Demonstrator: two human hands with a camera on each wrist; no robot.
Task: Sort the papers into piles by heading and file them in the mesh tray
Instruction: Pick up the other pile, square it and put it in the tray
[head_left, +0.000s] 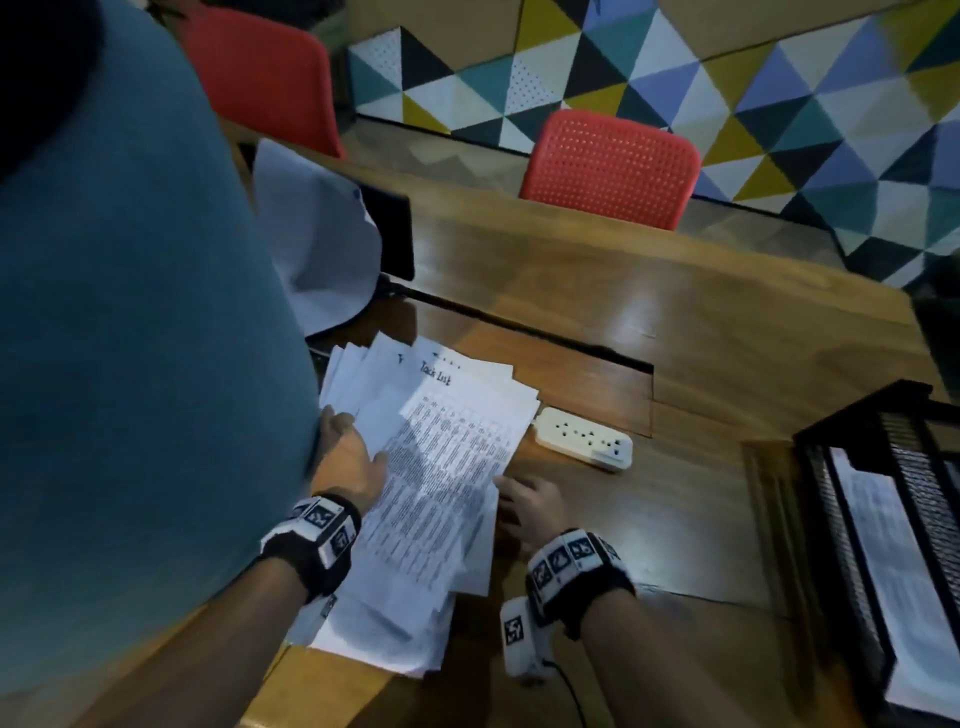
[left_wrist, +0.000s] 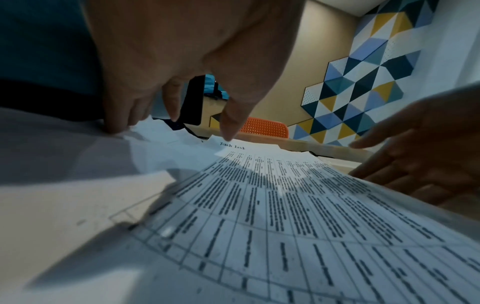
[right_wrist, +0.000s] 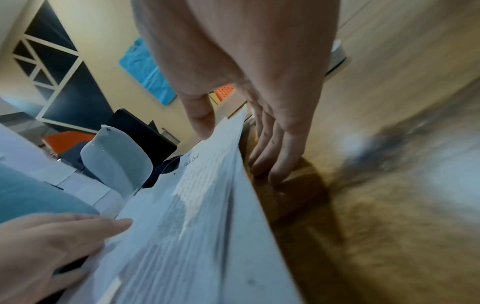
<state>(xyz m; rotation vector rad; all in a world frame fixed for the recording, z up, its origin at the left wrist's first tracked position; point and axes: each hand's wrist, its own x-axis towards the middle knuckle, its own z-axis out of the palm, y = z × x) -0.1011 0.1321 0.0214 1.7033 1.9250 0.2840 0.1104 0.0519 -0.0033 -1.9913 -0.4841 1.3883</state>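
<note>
A loose pile of printed papers (head_left: 447, 467) lies on the wooden table (head_left: 701, 364), with a sheet headed "Task List" (left_wrist: 259, 205) on top. My left hand (head_left: 345, 452) rests on the pile's left side, its straight fingers (left_wrist: 228, 127) pressing down on the sheets. At the pile's right edge is my right hand (head_left: 524, 504). In the right wrist view its thumb (right_wrist: 202, 119) lies on top of the raised edge of the papers (right_wrist: 202, 226) and its fingers (right_wrist: 272, 160) reach beneath, down to the table. The black mesh tray (head_left: 844, 525) stands at the far right with sheets in it.
A person in a teal shirt (head_left: 130, 312) stands close on the left, in front of more white sheets (head_left: 317, 244). A white power strip (head_left: 584, 439) lies just right of the pile. Red chairs (head_left: 613, 166) stand across the table.
</note>
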